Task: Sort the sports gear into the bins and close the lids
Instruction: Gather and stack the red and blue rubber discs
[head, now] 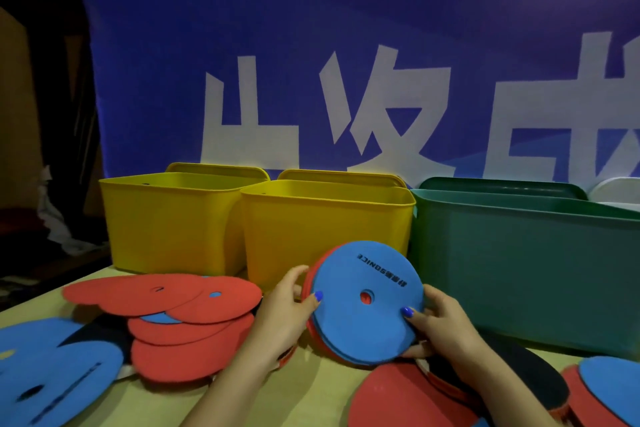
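Head view: both hands hold a stack of flat discs (363, 303) at lower centre of frame, blue disc on top with red ones behind; left hand (282, 314) grips the stack's left edge, right hand (438, 321) its right edge, thumbs curled over the blue face. Behind, across mid-frame, stand two open yellow bins (173, 222) (325, 229) and, right, an open green bin (526, 260), lids propped behind them. Loose red discs (166, 295) and a blue disc (52, 367) lie lower left on the table (166, 402); red paddle (391, 395) lower right.
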A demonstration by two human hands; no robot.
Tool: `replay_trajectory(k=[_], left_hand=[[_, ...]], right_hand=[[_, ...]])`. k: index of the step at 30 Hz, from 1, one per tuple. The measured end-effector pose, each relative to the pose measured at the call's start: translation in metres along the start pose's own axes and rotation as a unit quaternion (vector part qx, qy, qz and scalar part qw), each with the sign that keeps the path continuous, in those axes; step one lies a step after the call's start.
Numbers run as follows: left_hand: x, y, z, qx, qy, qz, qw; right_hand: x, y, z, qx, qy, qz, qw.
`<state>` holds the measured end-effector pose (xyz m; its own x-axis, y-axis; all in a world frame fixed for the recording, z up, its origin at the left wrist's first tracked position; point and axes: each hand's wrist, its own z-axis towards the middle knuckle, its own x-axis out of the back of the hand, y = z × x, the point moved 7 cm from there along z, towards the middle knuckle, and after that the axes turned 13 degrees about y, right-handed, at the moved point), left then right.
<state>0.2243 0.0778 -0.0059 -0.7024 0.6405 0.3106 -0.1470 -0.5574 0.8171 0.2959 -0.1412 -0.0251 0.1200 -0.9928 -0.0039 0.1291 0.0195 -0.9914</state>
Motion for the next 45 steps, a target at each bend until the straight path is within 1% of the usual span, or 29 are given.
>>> replay_trajectory(k=[2,4,6,7,9,11,13,15,19,21,23,24,25,26,28,30,32,33,35,36,37,38,39,40,41,42,43,45], left_hand=[[0.015,-0.009,-0.002,-0.018,0.013,0.078,0.997],[0.041,-0.014,-0.003,-0.063,0.029,0.154,0.986],[0.075,-0.023,0.002,-0.106,0.035,0.243,0.963],[0.092,-0.03,0.006,-0.113,0.031,0.29,0.95],[0.124,-0.046,0.017,-0.099,0.01,0.362,0.927],[0.147,-0.062,0.025,-0.06,-0.024,0.401,0.914],[0.157,-0.076,0.029,-0.033,-0.057,0.409,0.91],[0.156,-0.083,0.03,-0.022,-0.073,0.409,0.909],[0.153,-0.081,0.038,-0.022,-0.066,0.412,0.908],[0.154,-0.08,0.043,-0.015,-0.076,0.388,0.918],[0.156,-0.08,0.047,0.002,-0.1,0.332,0.938],[0.158,-0.08,0.047,0.01,-0.114,0.321,0.94],[0.161,-0.08,0.048,0.007,-0.124,0.336,0.934],[0.166,-0.081,0.05,0.003,-0.127,0.37,0.92],[0.178,-0.087,0.054,-0.003,-0.13,0.453,0.882],[0.184,-0.094,0.056,-0.024,-0.139,0.507,0.851],[0.182,-0.099,0.055,-0.066,-0.15,0.542,0.824],[0.18,-0.099,0.054,-0.092,-0.147,0.566,0.806],[0.178,-0.087,0.051,-0.148,-0.115,0.621,0.761],[0.176,-0.075,0.05,-0.183,-0.083,0.642,0.74],[0.177,-0.058,0.05,-0.224,-0.031,0.651,0.725],[0.178,-0.042,0.051,-0.247,0.016,0.651,0.718],[0.183,-0.028,0.054,-0.248,0.059,0.632,0.732],[0.187,-0.015,0.057,-0.257,0.112,0.585,0.761],[0.187,-0.001,0.058,-0.251,0.14,0.536,0.794],[0.187,0.017,0.058,-0.259,0.182,0.485,0.815],[0.186,0.036,0.056,-0.267,0.227,0.43,0.832],[0.175,0.065,0.053,-0.274,0.274,0.321,0.864]], right_hand=[[-0.002,0.001,0.002,0.007,0.012,-0.012,1.0],[-0.004,0.004,0.005,0.01,0.024,-0.023,0.999],[-0.006,0.006,0.007,0.014,0.035,-0.037,0.999],[-0.006,0.007,0.008,0.016,0.041,-0.044,0.998],[-0.006,0.008,0.01,0.024,0.051,-0.056,0.997],[-0.006,0.008,0.01,0.026,0.055,-0.058,0.996],[-0.007,0.007,0.009,0.022,0.058,-0.055,0.997],[-0.007,0.006,0.007,0.025,0.059,-0.059,0.996],[-0.006,0.004,0.002,0.025,0.056,-0.065,0.996],[-0.006,0.004,0.0,0.02,0.054,-0.07,0.996],[-0.007,0.002,-0.001,0.017,0.052,-0.07,0.996],[-0.007,0.002,-0.002,0.014,0.05,-0.065,0.997],[-0.007,0.001,-0.002,0.01,0.05,-0.061,0.997],[-0.007,0.0,-0.002,0.006,0.05,-0.057,0.997],[-0.008,0.002,0.0,-0.002,0.045,-0.053,0.998],[-0.008,0.002,0.001,-0.003,0.044,-0.049,0.998],[-0.008,0.003,0.002,-0.003,0.043,-0.052,0.998],[-0.008,0.003,0.002,-0.003,0.042,-0.054,0.998],[-0.008,0.003,0.001,-0.004,0.043,-0.056,0.998],[-0.007,0.003,0.001,-0.003,0.043,-0.061,0.997],[-0.007,0.003,0.001,0.0,0.042,-0.068,0.997],[-0.007,0.002,0.0,0.002,0.042,-0.072,0.997],[-0.007,0.002,0.0,0.004,0.043,-0.072,0.996],[-0.007,0.002,0.001,0.006,0.042,-0.071,0.997],[-0.007,0.003,0.002,0.007,0.042,-0.07,0.997],[-0.007,0.004,0.002,0.007,0.039,-0.068,0.997],[-0.008,0.004,0.002,0.006,0.035,-0.063,0.997],[-0.009,0.004,0.003,0.006,0.035,-0.054,0.998]])
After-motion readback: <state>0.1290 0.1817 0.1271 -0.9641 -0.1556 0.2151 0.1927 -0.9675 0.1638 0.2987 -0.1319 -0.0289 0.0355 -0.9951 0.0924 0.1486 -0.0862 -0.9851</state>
